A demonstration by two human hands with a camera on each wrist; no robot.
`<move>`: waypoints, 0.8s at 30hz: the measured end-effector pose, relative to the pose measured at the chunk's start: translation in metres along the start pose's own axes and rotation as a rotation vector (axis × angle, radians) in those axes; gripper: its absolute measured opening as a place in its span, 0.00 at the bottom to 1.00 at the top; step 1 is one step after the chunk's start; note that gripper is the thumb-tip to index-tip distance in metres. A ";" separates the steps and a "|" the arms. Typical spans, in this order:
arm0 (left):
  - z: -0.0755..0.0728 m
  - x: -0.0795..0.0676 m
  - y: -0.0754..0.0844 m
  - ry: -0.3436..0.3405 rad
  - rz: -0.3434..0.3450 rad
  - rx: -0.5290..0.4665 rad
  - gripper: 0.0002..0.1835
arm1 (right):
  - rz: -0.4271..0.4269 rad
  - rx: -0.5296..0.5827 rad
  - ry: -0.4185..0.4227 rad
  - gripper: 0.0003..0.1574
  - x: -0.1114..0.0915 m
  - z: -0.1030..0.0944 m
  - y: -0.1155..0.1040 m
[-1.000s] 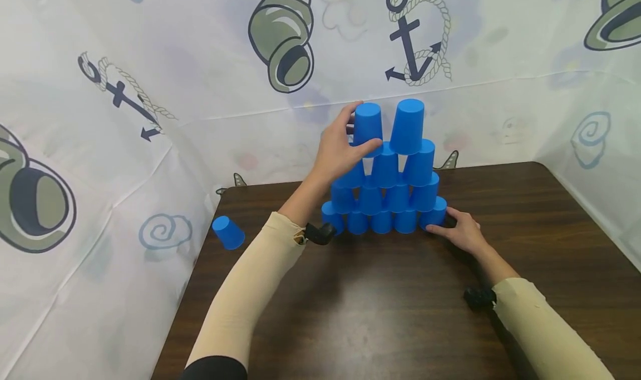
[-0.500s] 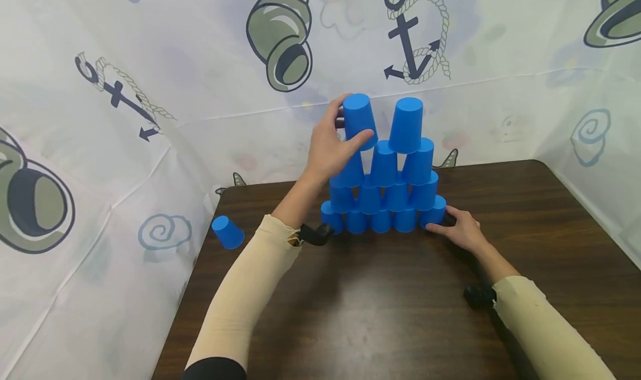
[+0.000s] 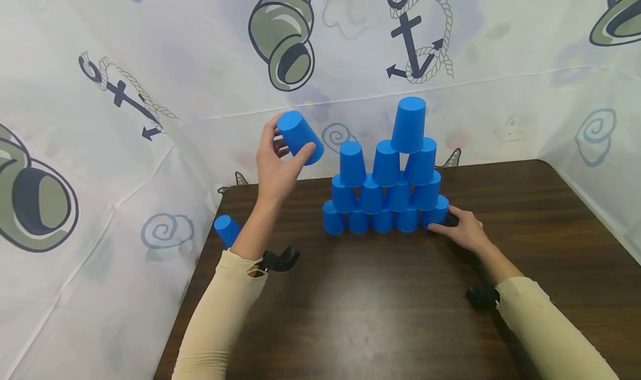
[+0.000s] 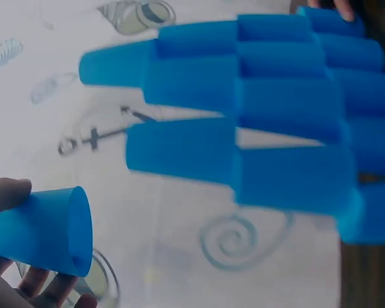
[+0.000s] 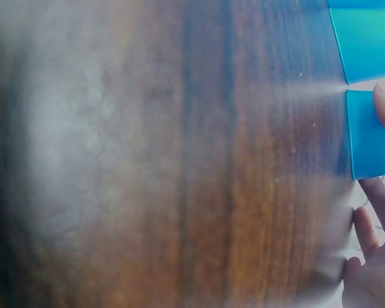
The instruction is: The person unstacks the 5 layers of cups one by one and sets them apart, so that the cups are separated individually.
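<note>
While the left hand (image 3: 277, 173) holds a smooth blue tapered cup (image 3: 300, 137), apparently plastic, tilted in the air to the left of a stepped stack of upturned blue cups (image 3: 371, 195) and apart from it, the right hand (image 3: 463, 231) grips the rightmost bottom cup (image 3: 434, 212) between thumb and fingers. From where I stand, the lifted cup looks light, thin-walled and fairly stiff; a hard squeeze near its wide rim might bend it, and its slick side could slide in a loose grip. Opposite sides, about halfway up, seem the best hold. Upright on the dark brown wood-grain worktop (image 3: 370, 307), the stack probably weighs little, so a light knock could topple the lone top cup (image 3: 409, 125).
</note>
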State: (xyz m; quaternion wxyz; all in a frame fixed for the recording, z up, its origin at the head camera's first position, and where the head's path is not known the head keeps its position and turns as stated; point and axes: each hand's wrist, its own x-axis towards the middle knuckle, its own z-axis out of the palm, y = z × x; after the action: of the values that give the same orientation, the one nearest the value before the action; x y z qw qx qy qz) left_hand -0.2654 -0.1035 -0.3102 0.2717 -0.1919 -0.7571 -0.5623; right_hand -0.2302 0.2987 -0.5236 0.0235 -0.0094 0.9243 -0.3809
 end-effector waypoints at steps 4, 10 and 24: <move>-0.024 -0.021 -0.024 0.019 -0.084 0.067 0.35 | 0.007 -0.004 -0.004 0.59 0.000 -0.001 -0.001; -0.053 -0.054 -0.073 0.035 -0.252 0.216 0.35 | 0.020 -0.003 -0.013 0.60 0.001 -0.001 0.000; -0.091 -0.102 -0.154 0.000 -0.466 0.670 0.38 | -0.005 -0.013 0.006 0.58 0.001 0.000 0.002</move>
State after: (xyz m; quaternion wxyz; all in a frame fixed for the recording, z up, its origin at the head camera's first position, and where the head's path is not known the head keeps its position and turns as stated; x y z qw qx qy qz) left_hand -0.2598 -0.2337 -0.4697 0.1846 0.0841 -0.9216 -0.3310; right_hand -0.2309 0.3000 -0.5248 0.0198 -0.0107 0.9268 -0.3750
